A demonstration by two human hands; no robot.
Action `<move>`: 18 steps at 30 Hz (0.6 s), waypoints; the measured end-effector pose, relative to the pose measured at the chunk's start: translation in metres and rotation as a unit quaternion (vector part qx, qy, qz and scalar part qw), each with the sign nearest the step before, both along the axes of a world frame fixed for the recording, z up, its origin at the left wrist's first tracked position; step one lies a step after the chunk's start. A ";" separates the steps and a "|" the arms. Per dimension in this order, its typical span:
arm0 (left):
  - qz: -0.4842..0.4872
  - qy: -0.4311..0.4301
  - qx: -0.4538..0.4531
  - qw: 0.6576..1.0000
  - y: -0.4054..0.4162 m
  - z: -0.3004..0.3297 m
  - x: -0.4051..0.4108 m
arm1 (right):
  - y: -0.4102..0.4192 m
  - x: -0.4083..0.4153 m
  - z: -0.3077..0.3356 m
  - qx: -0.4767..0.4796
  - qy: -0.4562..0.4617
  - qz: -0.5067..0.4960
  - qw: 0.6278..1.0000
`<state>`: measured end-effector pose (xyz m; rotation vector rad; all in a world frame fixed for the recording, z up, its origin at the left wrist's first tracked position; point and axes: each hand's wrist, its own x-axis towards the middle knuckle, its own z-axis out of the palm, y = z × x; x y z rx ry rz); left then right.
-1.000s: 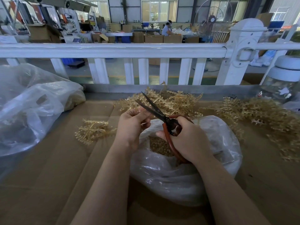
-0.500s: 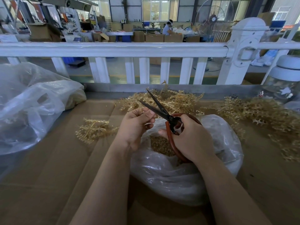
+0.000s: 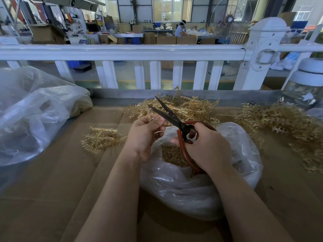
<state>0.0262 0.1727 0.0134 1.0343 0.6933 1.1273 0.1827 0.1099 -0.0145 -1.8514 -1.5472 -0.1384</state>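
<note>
My right hand (image 3: 208, 147) grips red-handled scissors (image 3: 181, 127), fingers through the loops; the dark blades stand apart and point up-left. My left hand (image 3: 145, 135) pinches a thin golden plastic strip (image 3: 153, 118) just left of the blades, near their base. Both hands hover over an open clear plastic bag (image 3: 201, 186) holding small golden pieces (image 3: 172, 155).
Golden plastic sprues lie in piles behind the hands (image 3: 188, 107), at the right (image 3: 283, 123) and as a small bunch at the left (image 3: 101, 138). A large clear bag (image 3: 33, 112) fills the left. A white railing (image 3: 122, 51) runs along the cardboard-covered table's (image 3: 52, 189) far edge; a jar (image 3: 307, 88) stands at the far right.
The scissors have risen and tilted more upright, with the blades spread slightly wider. My left hand has lifted the strip toward the blades.
</note>
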 end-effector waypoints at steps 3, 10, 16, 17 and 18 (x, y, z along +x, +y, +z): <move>-0.005 0.000 0.002 1.000 0.000 0.001 -0.001 | 0.000 0.000 -0.001 0.002 -0.005 -0.007 1.000; -0.013 0.006 0.012 1.000 0.000 0.002 -0.002 | -0.002 -0.001 -0.002 0.019 -0.007 -0.006 1.000; -0.002 -0.003 0.003 1.000 -0.001 0.003 -0.002 | -0.005 -0.004 0.002 0.038 -0.004 -0.003 0.999; 0.000 -0.008 0.000 1.000 -0.001 0.003 -0.002 | -0.005 -0.004 0.003 0.039 -0.002 -0.001 0.999; 0.001 -0.012 -0.002 1.000 -0.001 0.003 -0.002 | -0.005 -0.004 0.003 0.039 0.000 0.000 0.999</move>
